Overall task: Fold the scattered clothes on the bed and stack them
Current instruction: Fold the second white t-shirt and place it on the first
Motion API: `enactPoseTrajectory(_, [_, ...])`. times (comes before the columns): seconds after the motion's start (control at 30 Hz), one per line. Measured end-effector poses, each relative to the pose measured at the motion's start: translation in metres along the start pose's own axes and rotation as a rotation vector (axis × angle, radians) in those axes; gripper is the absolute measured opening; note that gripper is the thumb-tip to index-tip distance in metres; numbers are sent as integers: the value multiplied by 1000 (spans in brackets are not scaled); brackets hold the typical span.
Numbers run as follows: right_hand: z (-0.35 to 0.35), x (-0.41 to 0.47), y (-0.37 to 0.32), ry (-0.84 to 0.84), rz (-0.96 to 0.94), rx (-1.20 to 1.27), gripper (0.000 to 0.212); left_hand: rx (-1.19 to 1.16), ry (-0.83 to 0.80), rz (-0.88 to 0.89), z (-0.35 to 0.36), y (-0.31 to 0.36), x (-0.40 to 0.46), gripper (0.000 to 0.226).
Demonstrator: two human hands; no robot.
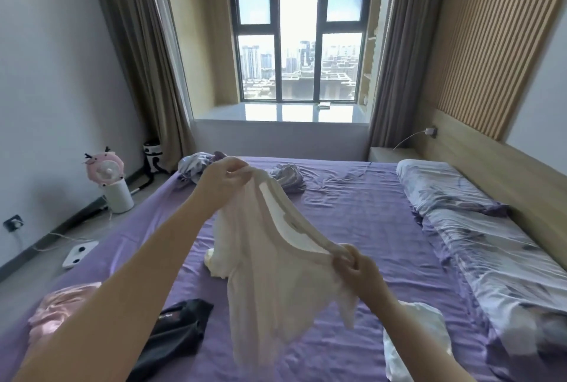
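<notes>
Two bare hands hold one thin white knit garment (270, 265) up over the wide bed with its wrinkled purple sheet (368, 228). The left hand (222, 179), reached far forward, pinches one end of the garment's neckline between thumb and curled fingers; the right hand (356, 265), nearer the camera, pinches the other end the same way. Stretched between them, the neckline edge forms a taut band, and the rest of the cloth hangs loose and slightly see-through, its far lower part bunched and touching the sheet.

Other clothes lie scattered on the bed, which serves as the only holder here: a crumpled pale pink satin piece (58, 311) at the near left edge, a black garment with a small red-and-white print (175, 335) just beside it under the left forearm, a shiny white crumpled piece (411, 341) under the right forearm, and two lilac floral bundles (196, 167) (288, 177) at the far end. A floral pillow (441, 188) and matching quilt (497, 271) run along the right side.
</notes>
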State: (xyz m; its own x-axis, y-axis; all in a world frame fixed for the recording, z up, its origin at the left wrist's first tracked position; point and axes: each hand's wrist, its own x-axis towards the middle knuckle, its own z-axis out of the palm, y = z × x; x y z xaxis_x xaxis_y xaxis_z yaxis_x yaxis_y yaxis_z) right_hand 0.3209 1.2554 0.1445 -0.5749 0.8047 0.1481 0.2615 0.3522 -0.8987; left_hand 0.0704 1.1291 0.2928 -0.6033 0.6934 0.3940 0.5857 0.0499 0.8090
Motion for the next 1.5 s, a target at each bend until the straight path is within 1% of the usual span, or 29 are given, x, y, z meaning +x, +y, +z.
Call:
enactPoseTrajectory(0.07, [0,-8,-4,47,-50,44,26,73,-37,-14,2,-12,-15,5])
enactPoseTrajectory(0.13, [0,-18,-8,-9,-79,8,22,170,-92,-34,5,-26,-33,5])
enactPoseTrajectory(0.2, [-4,-30,-8,-165,-9,14,21,227,-113,-57,7,-40,-52,12])
enactPoseTrajectory(0.23, [-8,-37,-6,-268,46,71,27,234,-109,-77,7,-47,-61,15])
enactPoseTrajectory(0.3, [-17,-52,2,-491,159,235,43,235,-78,-128,8,-61,-81,21])
enactPoseTrajectory(0.37, [-25,-65,13,-679,245,419,49,229,-39,-192,8,-76,-101,24])
enactPoseTrajectory(0.4, [-28,-71,19,-743,293,519,47,222,-24,-225,9,-83,-111,23])
enactPoseTrajectory(0.47, [-30,-82,29,-788,375,622,40,217,-3,-270,11,-93,-129,18])
enactPoseTrajectory(0.5, [-30,-87,33,-782,396,603,37,220,3,-280,12,-97,-137,15])
enactPoseTrajectory(0.53, [-30,-92,38,-757,390,532,33,224,11,-286,13,-99,-144,13])
enactPoseTrajectory(0.63, [-30,-104,43,-641,263,280,23,242,4,-304,14,-100,-162,4])
enactPoseTrajectory(0.7, [-29,-108,40,-521,185,175,19,215,-43,-305,13,-95,-171,7])
enactPoseTrajectory(0.77, [-27,-109,33,-380,123,120,18,195,-104,-272,9,-90,-175,10])
enactPoseTrajectory(0.9, [-21,-119,7,-179,62,103,17,230,-182,-175,-1,-79,-176,13])
enactPoseTrajectory(1.0, [-19,-128,-13,-42,17,27,13,136,-173,-113,-11,-68,-174,18])
enactPoseTrajectory(1.07, [-19,-134,-27,37,-20,-51,11,71,-160,-116,-23,-62,-175,19])
enactPoseTrajectory(1.17, [-18,-147,-51,151,-74,-145,18,49,-124,-121,-52,-58,-180,23])
enactPoseTrajectory(1.27, [-17,-163,-74,205,-143,-195,25,96,-95,-10,-84,-54,-188,20])
enactPoseTrajectory(1.3, [-16,-169,-80,202,-164,-233,28,113,-91,37,-94,-53,-190,23])
enactPoseTrajectory(1.4, [-11,-188,-96,193,-198,-344,50,142,-103,149,-117,-51,-201,42])
enactPoseTrajectory(1.43, [-8,-195,-100,203,-206,-370,54,147,-113,166,-123,-51,-206,47])
enactPoseTrajectory(1.5, [0,-210,-106,220,-213,-410,56,156,-127,181,-131,-54,-217,54])
